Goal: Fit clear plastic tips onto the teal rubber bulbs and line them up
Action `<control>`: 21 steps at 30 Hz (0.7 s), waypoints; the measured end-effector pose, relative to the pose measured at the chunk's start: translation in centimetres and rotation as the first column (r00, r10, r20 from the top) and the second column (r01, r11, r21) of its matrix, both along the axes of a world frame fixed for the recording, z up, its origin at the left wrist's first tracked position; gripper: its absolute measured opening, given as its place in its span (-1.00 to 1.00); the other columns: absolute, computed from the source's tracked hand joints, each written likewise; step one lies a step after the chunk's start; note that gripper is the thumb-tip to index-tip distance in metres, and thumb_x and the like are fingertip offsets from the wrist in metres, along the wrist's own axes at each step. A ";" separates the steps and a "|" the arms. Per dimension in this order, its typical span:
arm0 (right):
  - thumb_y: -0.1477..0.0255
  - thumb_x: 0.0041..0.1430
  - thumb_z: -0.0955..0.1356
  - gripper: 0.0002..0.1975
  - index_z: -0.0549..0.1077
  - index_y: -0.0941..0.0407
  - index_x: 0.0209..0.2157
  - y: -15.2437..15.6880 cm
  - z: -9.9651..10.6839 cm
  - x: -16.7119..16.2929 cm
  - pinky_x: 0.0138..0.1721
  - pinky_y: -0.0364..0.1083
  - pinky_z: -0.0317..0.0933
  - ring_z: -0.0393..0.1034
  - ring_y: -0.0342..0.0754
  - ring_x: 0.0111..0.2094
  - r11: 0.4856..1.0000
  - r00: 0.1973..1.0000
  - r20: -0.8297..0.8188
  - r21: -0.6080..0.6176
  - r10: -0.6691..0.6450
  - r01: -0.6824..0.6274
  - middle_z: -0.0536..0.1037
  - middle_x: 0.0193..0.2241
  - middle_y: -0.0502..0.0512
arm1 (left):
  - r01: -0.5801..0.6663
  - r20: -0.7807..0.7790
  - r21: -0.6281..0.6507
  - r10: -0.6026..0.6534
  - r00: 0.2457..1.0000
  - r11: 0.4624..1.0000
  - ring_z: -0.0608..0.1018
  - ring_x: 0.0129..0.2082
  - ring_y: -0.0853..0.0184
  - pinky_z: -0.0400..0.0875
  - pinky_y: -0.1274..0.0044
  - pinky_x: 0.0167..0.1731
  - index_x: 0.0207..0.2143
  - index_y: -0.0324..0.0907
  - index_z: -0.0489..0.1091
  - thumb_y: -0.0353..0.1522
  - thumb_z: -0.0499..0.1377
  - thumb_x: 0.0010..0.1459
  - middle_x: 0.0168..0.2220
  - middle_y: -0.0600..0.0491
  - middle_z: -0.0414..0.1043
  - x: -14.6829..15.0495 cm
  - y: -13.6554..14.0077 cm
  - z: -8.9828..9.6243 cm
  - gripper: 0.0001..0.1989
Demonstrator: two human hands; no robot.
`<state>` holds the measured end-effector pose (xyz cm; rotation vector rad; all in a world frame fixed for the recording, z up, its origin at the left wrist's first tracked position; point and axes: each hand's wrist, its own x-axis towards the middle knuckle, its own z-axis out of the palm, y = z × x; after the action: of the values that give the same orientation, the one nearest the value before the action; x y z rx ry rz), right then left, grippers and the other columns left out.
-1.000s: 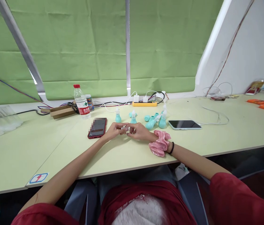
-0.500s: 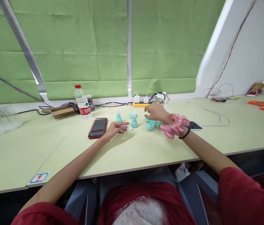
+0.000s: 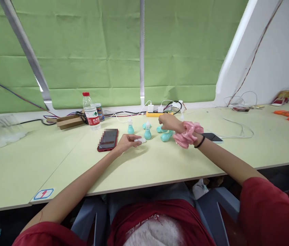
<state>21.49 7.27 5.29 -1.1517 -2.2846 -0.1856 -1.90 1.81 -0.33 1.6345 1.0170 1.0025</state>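
My left hand (image 3: 129,142) pinches a small clear-white plastic piece (image 3: 140,140) just above the table. Right beside it stands a turquoise squeeze bulb with a clear tip (image 3: 147,131). Another such bulb (image 3: 130,128) is upright a little farther back to the left. My right hand (image 3: 169,122), in a pink scrunchie (image 3: 187,135), reaches over the turquoise pieces with fingers bent downward and holds nothing that I can see. Under its fingertips lies a turquoise bulb (image 3: 160,129); a longer turquoise piece (image 3: 167,136) lies nearer me. Contact is unclear, and the wrist hides part of the group.
A red-cased phone (image 3: 107,139) lies left of my left hand, with a water bottle (image 3: 92,114) and a can (image 3: 99,111) behind. Another phone (image 3: 212,137) is by my right wrist. Cables and a yellow power strip (image 3: 157,114) run along the back.
My left hand has raised the clear-white piece slightly and turned it into clearer view. My right hand has shifted slightly, its fingers now lower over the turquoise pieces.
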 end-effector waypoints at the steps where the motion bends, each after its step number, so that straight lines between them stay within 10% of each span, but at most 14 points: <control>1: 0.57 -0.27 0.41 -0.89 0.37 0.20 -0.61 -0.4 0.6 -0.2 -0.51 -0.14 0.12 0.28 -0.09 -0.49 1.000 0.998 0.065 0.008 -0.014 0.014 0.39 -0.59 0.10 | -0.009 0.013 -0.006 0.009 1.000 1.000 0.45 -0.47 0.35 0.32 0.50 -0.42 -0.31 -0.36 0.39 -0.29 0.28 -0.31 -0.44 -0.09 0.46 0.0 -0.1 0.2 -0.55; 6: 0.55 -0.24 0.37 -0.87 0.44 0.17 -0.50 -3.5 1.1 -1.9 -0.51 -0.18 0.16 0.28 -0.18 -0.54 0.981 0.984 0.057 -0.105 0.171 -0.164 0.44 -0.56 0.02 | -0.012 0.079 0.028 0.009 0.997 1.000 0.45 -0.39 0.35 0.30 0.52 -0.39 -0.24 -0.31 0.30 -0.24 0.23 -0.21 -0.39 -0.10 0.45 0.0 -0.6 0.9 -0.54; 10: 0.39 -0.21 0.38 -0.70 0.44 0.17 -0.32 -4.4 -2.0 -3.7 -0.50 -0.21 0.20 0.32 -0.17 -0.50 0.839 0.909 -0.123 -0.352 0.399 -0.416 0.46 -0.51 0.03 | 0.038 0.071 0.121 -0.047 0.996 0.992 0.43 -0.36 0.36 0.29 0.54 -0.40 -0.10 -0.22 0.20 -0.15 0.13 -0.10 -0.33 -0.07 0.44 -0.3 -0.7 1.1 -0.48; 21: 0.31 -0.20 0.39 -0.33 0.11 0.13 -0.02 -4.9 -7.5 -4.8 -0.43 -0.16 0.18 0.31 -0.15 -0.43 0.796 0.852 -0.431 -0.381 0.299 -0.472 0.45 -0.39 0.03 | -0.037 0.262 0.050 0.022 0.965 0.998 0.44 -0.31 0.36 0.29 0.55 -0.38 -0.52 -0.26 0.26 -0.27 0.22 -0.19 -0.31 -0.05 0.43 -0.4 -0.7 1.3 -0.75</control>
<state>16.72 2.33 -2.18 -0.8011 -2.2294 0.7306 -2.26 1.10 0.96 1.4857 0.8441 1.2390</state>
